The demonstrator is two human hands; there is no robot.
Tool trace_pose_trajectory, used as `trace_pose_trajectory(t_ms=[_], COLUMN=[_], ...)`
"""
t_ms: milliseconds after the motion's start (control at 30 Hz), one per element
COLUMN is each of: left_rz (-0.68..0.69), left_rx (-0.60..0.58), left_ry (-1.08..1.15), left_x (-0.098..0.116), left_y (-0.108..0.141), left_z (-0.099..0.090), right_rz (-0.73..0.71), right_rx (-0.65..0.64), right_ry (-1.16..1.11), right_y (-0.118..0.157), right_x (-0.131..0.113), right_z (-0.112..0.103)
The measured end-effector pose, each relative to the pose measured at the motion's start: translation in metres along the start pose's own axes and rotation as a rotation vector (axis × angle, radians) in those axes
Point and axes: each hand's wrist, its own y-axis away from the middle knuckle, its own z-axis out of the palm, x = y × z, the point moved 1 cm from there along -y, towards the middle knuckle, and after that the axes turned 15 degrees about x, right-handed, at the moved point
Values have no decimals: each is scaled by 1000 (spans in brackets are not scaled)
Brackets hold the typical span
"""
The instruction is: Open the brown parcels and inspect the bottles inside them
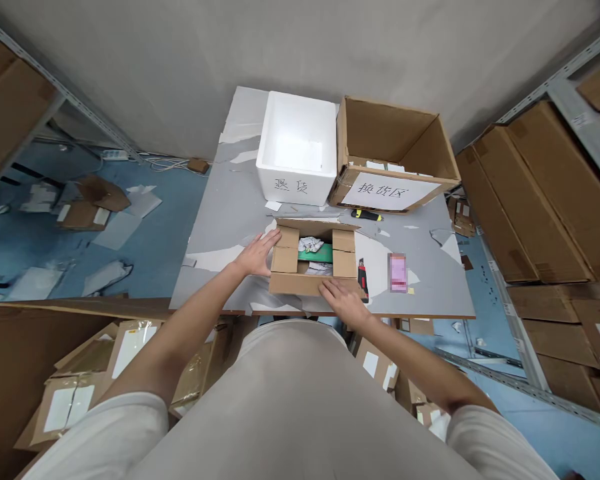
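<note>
A small brown cardboard box (pixel 285 261) sits near the table's front edge with its flaps opened. Inside it lie crumpled paper (pixel 310 245) and a green item (pixel 321 254) whose kind I cannot make out. My left hand (pixel 258 255) rests against the box's left side, thumb apart from the stretched fingers. Across the front flap (pixel 300 285) lie the fingers of my right hand (pixel 344 301), spread; its thumb is hidden. Just right of the box is a red and black utility knife (pixel 363 279). A blurred pink item (pixel 398 273) lies farther right.
At the back of the grey table (pixel 215 213) stand a white foam box (pixel 296 183) and a large open carton (pixel 395 143), both with handwritten labels. A yellow and black cutter (pixel 367 215) lies before them. Shelves with cartons (pixel 535 193) flank the right; more boxes (pixel 70 393) stand below left.
</note>
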Motion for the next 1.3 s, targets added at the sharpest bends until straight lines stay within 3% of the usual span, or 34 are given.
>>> trace_pose_trajectory(t_ms=[133, 267, 400, 500, 567, 633, 767, 933, 1033, 1167, 1300], left_rz=[37, 28, 114, 304, 321, 287, 162, -101, -207, -290, -349], left_rx=[-130, -195, -42, -122, -203, -203, -26, 144, 131, -3, -18], left_ry=[-72, -148, -89, -75, -203, -344, -446, -373, -372, -280, -159], left_x=[-2, 10, 52, 85, 98, 104, 102, 83, 67, 49, 41], left_y=[0, -5, -24, -44, -54, -58, -42, -6, 10, 20, 27], left_z=[-15, -36, -43, -33, -24, -19, -22, -35, -35, -19, 4], right_rz=[5, 144, 72, -5, -24, -21, 45, 219, 240, 360, 457], right_rx=[15, -16, -152, -260, -328, -335, -166, 2, 79, 150, 67], right_ry=[-277, -387, -206, 16, 169, 268, 309, 272, 186, 125, -23], right_y=[16, -15, -63, -90, -99, -100, -83, -40, -10, 17, 26], right_x=[10, 41, 59, 54, 47, 42, 41, 62, 80, 106, 126], right_z=[4, -18, -37, -37, -34, -33, -43, -51, -45, -24, 1])
